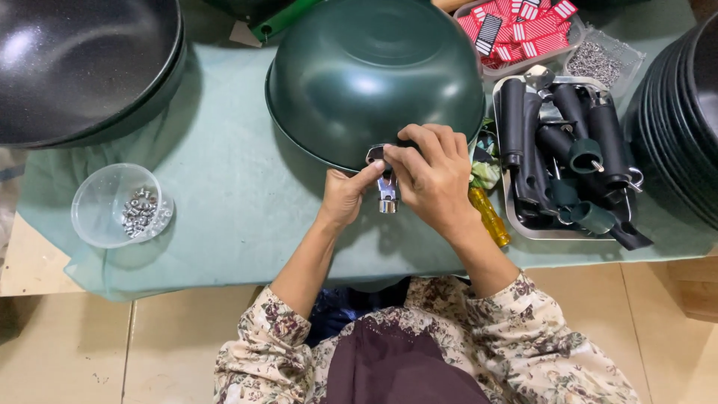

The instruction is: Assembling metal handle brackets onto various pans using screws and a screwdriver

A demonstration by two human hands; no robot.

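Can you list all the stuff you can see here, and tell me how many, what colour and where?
wok: one, dark green, upside down, middle of cloth
metal bracket: one, silver, at wok rim, between both hands
cloth: one, pale green, covering table
plastic bowl: one, clear, left, holding small silver screws
stacked pans: black, top left
handles: several, black and green, in metal tray, right
screwdriver: one, yellow handle, beside tray
labels: many, red, top right container
pan stack: black, far right
left hand: touching bracket
right hand: over bracket
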